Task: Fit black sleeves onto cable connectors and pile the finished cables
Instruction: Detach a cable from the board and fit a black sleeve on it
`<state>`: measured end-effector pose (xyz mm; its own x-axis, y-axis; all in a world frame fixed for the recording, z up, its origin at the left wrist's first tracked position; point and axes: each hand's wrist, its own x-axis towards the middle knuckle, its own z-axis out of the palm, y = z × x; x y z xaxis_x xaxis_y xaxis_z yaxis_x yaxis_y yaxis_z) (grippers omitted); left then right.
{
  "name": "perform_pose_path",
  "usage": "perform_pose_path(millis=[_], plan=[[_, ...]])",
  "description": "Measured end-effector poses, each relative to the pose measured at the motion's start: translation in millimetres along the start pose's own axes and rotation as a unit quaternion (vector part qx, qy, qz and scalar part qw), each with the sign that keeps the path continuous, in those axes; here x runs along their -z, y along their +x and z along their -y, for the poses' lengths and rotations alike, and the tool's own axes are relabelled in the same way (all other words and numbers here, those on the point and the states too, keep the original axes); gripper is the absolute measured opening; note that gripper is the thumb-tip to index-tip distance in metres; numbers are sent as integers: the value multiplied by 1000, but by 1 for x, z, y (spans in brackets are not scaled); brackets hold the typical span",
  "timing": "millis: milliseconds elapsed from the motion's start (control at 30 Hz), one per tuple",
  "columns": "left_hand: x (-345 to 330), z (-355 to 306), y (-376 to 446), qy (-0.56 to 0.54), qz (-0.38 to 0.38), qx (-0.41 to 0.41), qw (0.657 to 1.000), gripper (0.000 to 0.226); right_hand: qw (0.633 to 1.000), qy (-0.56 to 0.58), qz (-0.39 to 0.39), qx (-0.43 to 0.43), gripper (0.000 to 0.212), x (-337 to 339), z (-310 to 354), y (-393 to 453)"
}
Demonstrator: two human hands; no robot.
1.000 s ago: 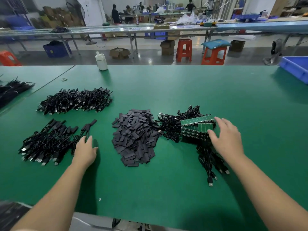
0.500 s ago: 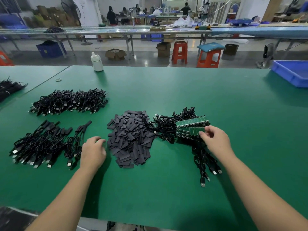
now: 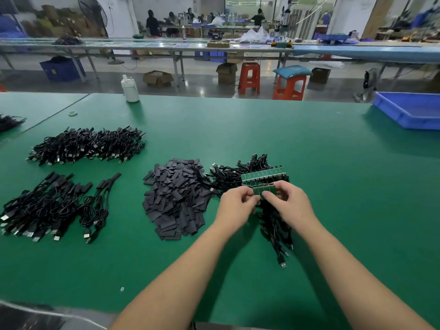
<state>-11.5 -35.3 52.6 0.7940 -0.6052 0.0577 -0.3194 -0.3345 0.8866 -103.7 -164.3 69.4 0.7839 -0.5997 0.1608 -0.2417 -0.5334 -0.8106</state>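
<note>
Moved: left hand (image 3: 234, 203) has left the finished pile and come across to meet the right hand (image 3: 289, 203), which slid in a bit too
Grip: both hands have fingers curled, pinching the near end of a green board strip (image 3: 263, 189), thumbs almost touching
Strips: a second green strip (image 3: 263, 174) lies just behind, on top of the unsleeved cables (image 3: 273, 222), whose USB plugs trail toward the person
Sleeves: loose black sleeves (image 3: 177, 198) heaped just left of the hands, touching the cable tangle
Finished pile: sleeved cables (image 3: 50, 208) at near left, another cable pile (image 3: 88, 145) behind it, well apart from the hands
Step in hand: looks like snapping one little board off the strip, can't say for sure
How to do it well: I'd pinch close either side of the score line and bend cleanly, no twisting, so the cable joint isn't yanked, then grab one sleeve only
Elsewhere: white bottle (image 3: 129, 90) at the far edge of the green table (image 3: 333, 186), blue tray (image 3: 409, 110) far right
</note>
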Motion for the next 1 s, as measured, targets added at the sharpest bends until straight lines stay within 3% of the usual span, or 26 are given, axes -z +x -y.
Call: perform_pose_path(millis=[233, 533, 767, 900, 1000], plan=[[0, -8, -1, 35, -27, -24, 999, 23, 1000, -11, 12, 3, 15, 3, 5, 2], [-4, -19, -1, 147, -110, -62, 981, 18, 999, 19, -50, 3, 12, 3, 8, 2], [47, -6, 3, 174, -211, -112, 955, 25, 998, 3, -2, -67, 16, 31, -15, 23], [63, -10, -4, 180, -164, -158, 957, 19, 996, -42, 23, -74, 30, 30, -15, 30], [64, -12, -12, 131, -91, -130, 979, 20, 975, -191, -105, 51, 41, 21, -13, 22]])
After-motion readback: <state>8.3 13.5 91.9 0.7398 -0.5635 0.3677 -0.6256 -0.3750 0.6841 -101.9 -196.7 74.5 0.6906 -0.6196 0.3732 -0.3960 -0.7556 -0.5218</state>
